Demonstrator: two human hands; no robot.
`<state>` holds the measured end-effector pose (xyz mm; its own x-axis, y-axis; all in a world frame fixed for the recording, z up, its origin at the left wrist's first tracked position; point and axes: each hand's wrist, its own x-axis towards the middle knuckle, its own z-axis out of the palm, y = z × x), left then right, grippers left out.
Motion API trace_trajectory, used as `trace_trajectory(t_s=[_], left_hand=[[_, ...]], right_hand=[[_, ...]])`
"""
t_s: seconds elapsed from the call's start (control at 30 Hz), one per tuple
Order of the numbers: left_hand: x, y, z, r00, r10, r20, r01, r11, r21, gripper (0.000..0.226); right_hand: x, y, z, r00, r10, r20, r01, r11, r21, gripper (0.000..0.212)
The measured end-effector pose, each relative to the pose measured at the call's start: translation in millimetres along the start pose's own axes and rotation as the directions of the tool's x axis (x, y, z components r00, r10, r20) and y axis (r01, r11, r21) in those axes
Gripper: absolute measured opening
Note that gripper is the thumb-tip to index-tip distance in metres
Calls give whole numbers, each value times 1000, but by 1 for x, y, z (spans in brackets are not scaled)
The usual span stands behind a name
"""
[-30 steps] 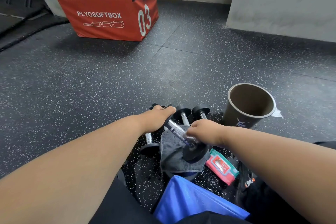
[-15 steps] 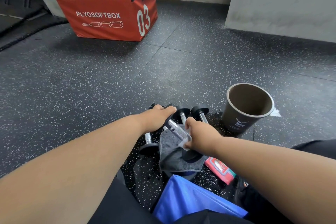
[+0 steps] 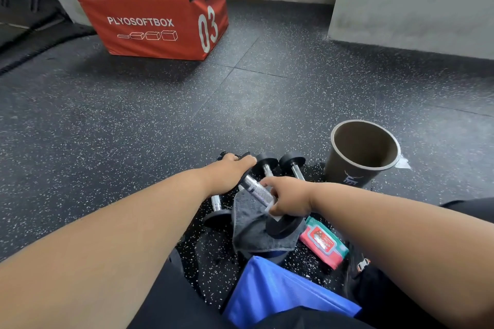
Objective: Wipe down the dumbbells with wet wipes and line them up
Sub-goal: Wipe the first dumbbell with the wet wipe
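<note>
Sliding back down the chrome handle toward the near weight plate, the right hand (image 3: 290,201) now sits lower on the bar than half a second ago, its fingers curled round a white wet wipe (image 3: 270,208) pressed against the metal. Left hand (image 3: 232,172) grips the far plate of the same dumbbell (image 3: 256,191), fingers wrapped over its rim, holding it tilted with the near plate resting on a grey cloth (image 3: 250,232) spread on the speckled rubber floor (image 3: 133,128). Two more dumbbells (image 3: 292,164) lie just beyond on the floor, side by side, and another dumbbell handle (image 3: 216,201) shows under the left wrist. A red packet of wipes (image 3: 323,244) lies to the right of the cloth, near a brown paper bin (image 3: 361,165) standing upright. Far left stands an orange box (image 3: 155,13) marked PLYOSOFTBOX 03. Blue fabric (image 3: 280,291) fills the near edge.
</note>
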<state>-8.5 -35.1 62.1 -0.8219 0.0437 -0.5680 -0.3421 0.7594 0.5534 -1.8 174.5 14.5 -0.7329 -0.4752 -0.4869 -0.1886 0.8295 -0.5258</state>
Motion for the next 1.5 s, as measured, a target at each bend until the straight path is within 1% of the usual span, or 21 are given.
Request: trace_trajectory(t_s=[0.1, 0.17, 0.23, 0.3, 0.4, 0.47, 0.53, 0.63, 0.7, 0.77, 0.83, 0.9, 0.97, 1.03, 1.1, 1.17, 1.23, 1.3, 1.37, 1.43, 1.5], left_hand=[[0, 0, 0, 1000, 10, 7, -10, 1000, 9, 71], [-2, 1, -1, 1000, 16, 15, -16, 1000, 11, 72], [-2, 0, -2, 999, 23, 23, -23, 1000, 12, 73], [-2, -1, -4, 999, 31, 41, -31, 999, 11, 65], [-7, 2, -7, 996, 68, 66, -70, 997, 29, 54], [-10, 6, -7, 992, 100, 75, -103, 994, 31, 44], [-13, 8, -7, 988, 133, 81, -136, 990, 29, 45], [-13, 10, -5, 983, 160, 86, -166, 984, 72, 51], [-11, 9, -3, 983, 164, 81, -172, 981, 91, 55], [-11, 10, -3, 983, 168, 71, -174, 980, 100, 56], [-11, 10, -3, 985, 161, 60, -167, 981, 103, 56], [-11, 10, -3, 987, 152, 59, -157, 983, 97, 55], [-11, 11, -2, 987, 148, 55, -153, 984, 91, 52], [-11, 13, -2, 988, 145, 59, -150, 985, 88, 51], [-10, 13, -1, 989, 137, 61, -143, 985, 96, 52], [-10, 13, -1, 990, 130, 64, -136, 985, 103, 59], [-11, 13, 0, 990, 122, 66, -129, 985, 113, 69], [-11, 12, 0, 991, 121, 62, -127, 986, 112, 62], [-11, 12, 0, 991, 119, 56, -124, 987, 101, 52], [-11, 12, 0, 991, 118, 60, -123, 987, 100, 57], [-11, 12, 1, 992, 114, 58, -120, 988, 101, 63]], right_hand=[[4, -2, 2, 1000, -17, 23, 17, 1000, -14, 53], [5, -3, 5, 999, -27, 26, 28, 999, -45, 48], [7, -4, 8, 999, -31, 17, 32, 997, -77, 49], [10, -2, 9, 999, -28, 26, 30, 997, -66, 54], [14, 4, 6, 996, -31, 88, 30, 1000, 7, 68], [15, 8, 4, 991, -52, 123, 51, 999, 18, 69], [14, 9, 2, 987, -53, 154, 51, 999, 18, 67], [9, 7, 0, 983, -39, 180, 31, 999, 43, 70], [6, 4, 4, 990, -36, 135, 32, 999, 38, 69], [5, 0, 13, 999, -39, 22, 40, 999, -29, 67], [4, -4, 24, 992, -47, -119, 35, 994, -106, 73], [4, -5, 31, 979, -38, -198, 12, 992, -129, 82], [6, -2, 30, 983, 7, -182, -22, 996, -83, 95], [7, 2, 26, 992, 45, -115, -40, 998, 44, 100], [6, 5, 22, 997, 51, -53, -39, 979, 201, 85], [4, 6, 19, 999, 54, 5, -51, 924, 379, 64], [3, 2, 20, 997, 67, 45, -80, 865, 495, 63], [4, -4, 26, 997, 69, 43, -82, 850, 520, 71], [8, -8, 35, 997, 71, -37, -47, 893, 447, 71], [11, -10, 40, 989, 95, -110, -47, 924, 380, 69], [14, -9, 40, 985, 99, -138, -48, 942, 333, 65]])
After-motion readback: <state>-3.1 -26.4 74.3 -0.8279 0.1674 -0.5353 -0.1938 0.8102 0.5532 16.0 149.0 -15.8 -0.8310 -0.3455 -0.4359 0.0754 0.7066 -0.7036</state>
